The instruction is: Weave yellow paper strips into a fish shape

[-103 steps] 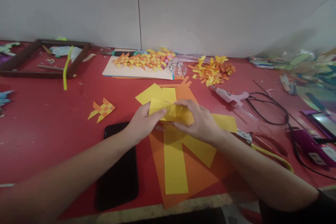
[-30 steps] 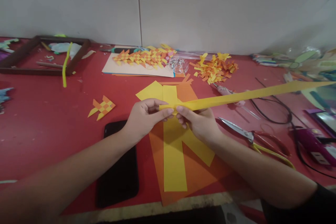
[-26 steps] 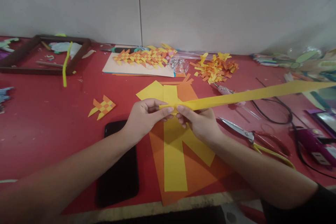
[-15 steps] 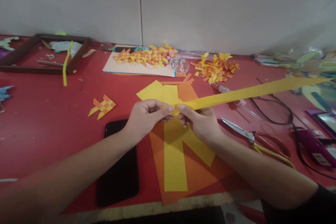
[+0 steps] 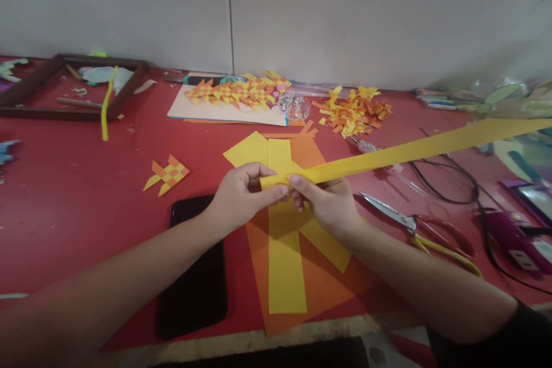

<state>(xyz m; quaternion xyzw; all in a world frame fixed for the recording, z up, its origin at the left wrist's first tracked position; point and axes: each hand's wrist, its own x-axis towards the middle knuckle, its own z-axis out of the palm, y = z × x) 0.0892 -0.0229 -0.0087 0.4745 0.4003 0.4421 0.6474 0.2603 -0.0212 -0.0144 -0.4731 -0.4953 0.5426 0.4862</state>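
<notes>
A long yellow paper strip (image 5: 379, 155) stretches from between my hands out to the right edge of the view. Its near end is folded lengthwise and narrow, while the far part lies wider. My left hand (image 5: 239, 190) pinches the narrow end between thumb and fingers. Right beside it, my right hand (image 5: 325, 201) grips the strip with the thumb on top. Beneath both hands lie a flat yellow strip (image 5: 287, 276) and a larger orange paper sheet (image 5: 332, 293). A woven orange and yellow paper fish (image 5: 168, 174) rests to the left of my hands.
A black phone (image 5: 194, 282) lies under my left forearm. Scissors (image 5: 405, 221) with red and yellow handles sit at the right, near a cable and a purple device (image 5: 513, 241). Behind are more woven fish (image 5: 237, 94), a pile of paper scraps (image 5: 356, 112) and a wooden frame (image 5: 52, 115).
My left thumb and fingers have shifted on the strip, so more of its folded end shows. The strip's far end has swung slightly up and further out to the right.
</notes>
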